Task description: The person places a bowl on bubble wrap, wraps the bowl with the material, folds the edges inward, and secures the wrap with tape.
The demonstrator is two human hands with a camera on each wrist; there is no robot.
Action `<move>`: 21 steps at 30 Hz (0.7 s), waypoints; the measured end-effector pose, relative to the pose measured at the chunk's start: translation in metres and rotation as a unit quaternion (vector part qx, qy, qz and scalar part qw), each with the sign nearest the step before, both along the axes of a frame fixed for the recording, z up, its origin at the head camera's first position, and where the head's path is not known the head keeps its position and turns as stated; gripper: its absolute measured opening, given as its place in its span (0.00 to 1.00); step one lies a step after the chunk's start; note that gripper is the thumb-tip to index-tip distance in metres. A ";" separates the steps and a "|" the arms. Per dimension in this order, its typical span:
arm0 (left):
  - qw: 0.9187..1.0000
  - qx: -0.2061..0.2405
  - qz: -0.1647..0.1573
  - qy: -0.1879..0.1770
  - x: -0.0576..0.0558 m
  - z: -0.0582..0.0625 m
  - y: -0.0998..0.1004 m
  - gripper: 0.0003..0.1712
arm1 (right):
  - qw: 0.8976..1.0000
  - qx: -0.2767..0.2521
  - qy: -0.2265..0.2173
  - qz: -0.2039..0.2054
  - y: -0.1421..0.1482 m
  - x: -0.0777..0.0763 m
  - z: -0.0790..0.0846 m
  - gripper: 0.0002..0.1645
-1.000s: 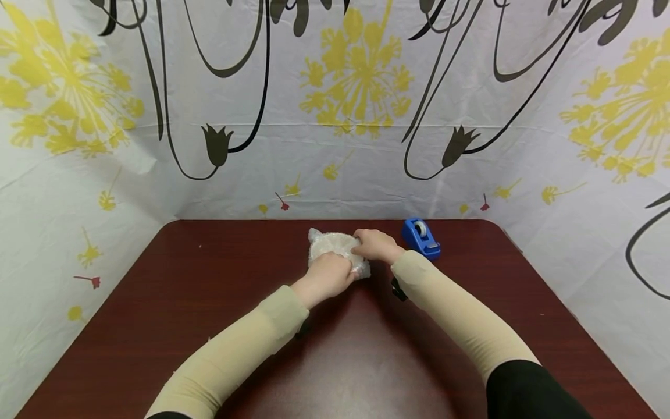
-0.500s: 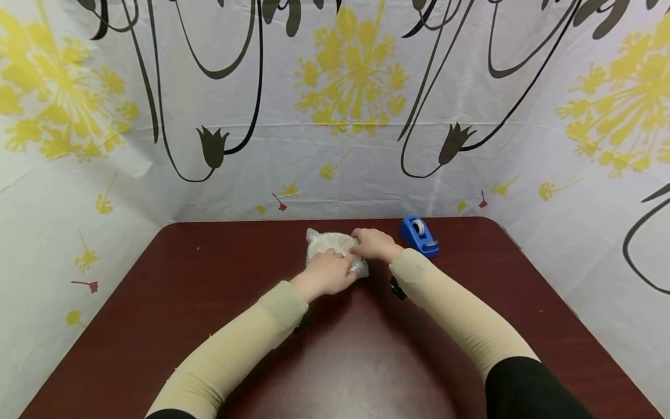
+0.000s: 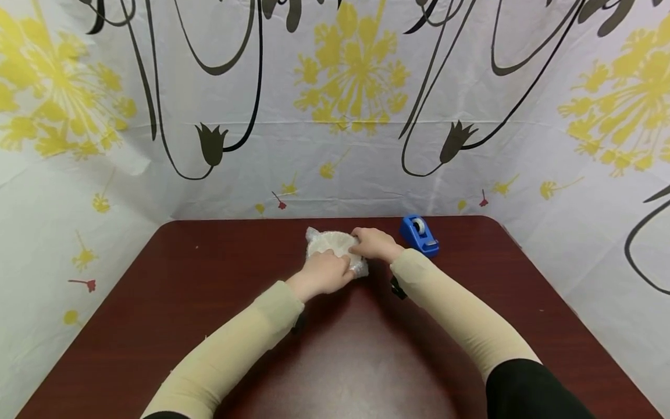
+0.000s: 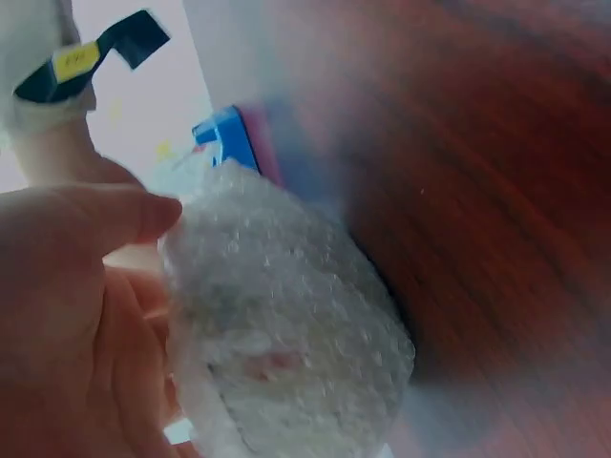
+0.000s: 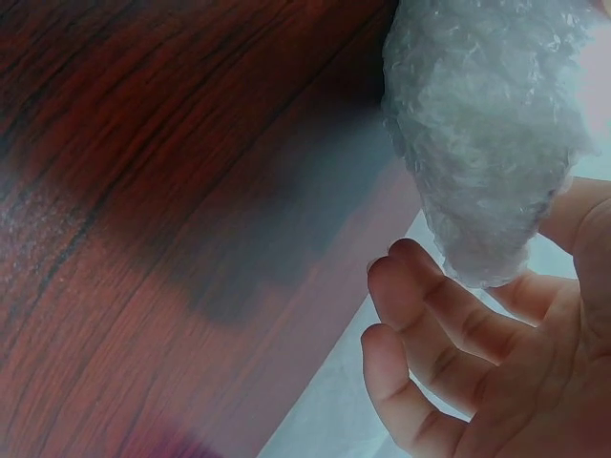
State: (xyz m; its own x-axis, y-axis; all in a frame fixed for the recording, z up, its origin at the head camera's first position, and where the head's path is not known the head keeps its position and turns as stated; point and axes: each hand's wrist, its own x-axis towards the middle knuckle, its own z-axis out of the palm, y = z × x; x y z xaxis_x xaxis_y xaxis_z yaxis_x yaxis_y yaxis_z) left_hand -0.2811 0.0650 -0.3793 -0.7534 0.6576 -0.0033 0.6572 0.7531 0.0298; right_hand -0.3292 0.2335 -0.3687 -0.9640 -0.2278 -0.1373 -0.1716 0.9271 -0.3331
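A roundish thing in bubble wrap (image 3: 335, 241) sits near the far edge of the table; the wrap blurs what is inside. In the head view, my left hand (image 3: 325, 272) lies over its near side with the fingertips on top. The left wrist view shows that thumb (image 4: 158, 215) against one end of the bubble-wrapped thing (image 4: 286, 305), the other fingers behind it. My right hand (image 3: 376, 244) holds the right edge. In the right wrist view, a narrow end of the bundle (image 5: 492, 143) lies between the thumb and forefinger, while the other fingers (image 5: 406, 358) curl loosely.
A blue tape dispenser (image 3: 420, 235) with a roll in it stands just right of my right hand, close to the table's back edge. The dark red-brown table (image 3: 251, 250) meets a patterned white cloth (image 3: 235, 192) behind it.
My left hand's fingers, curled in a second ago, now reach out over the top of the wrapped bundle. The right hand and the bundle stay almost in place.
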 end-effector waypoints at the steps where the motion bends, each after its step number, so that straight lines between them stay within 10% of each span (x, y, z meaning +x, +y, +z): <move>1: 1.000 0.003 0.000 -0.020 -0.003 0.001 0.000 0.23 | 1.000 0.000 -0.002 -0.002 0.001 0.000 0.001 0.30; 11: 0.991 0.053 -0.008 -0.124 -0.031 0.010 -0.001 0.24 | 1.000 0.003 -0.001 -0.008 0.008 -0.008 0.000 0.31; 21: 0.996 0.075 -0.019 -0.035 -0.028 0.002 0.000 0.24 | 1.000 0.021 0.003 -0.007 0.009 -0.009 -0.002 0.32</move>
State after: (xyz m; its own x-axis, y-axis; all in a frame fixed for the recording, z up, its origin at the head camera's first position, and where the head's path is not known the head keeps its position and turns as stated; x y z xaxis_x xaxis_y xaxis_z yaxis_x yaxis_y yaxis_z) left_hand -0.3091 0.0646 -0.3773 -0.7299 0.6820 0.0456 0.6769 0.7119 0.1872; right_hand -0.3380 0.2424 -0.3704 -0.9679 -0.2077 -0.1418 -0.1596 0.9429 -0.2924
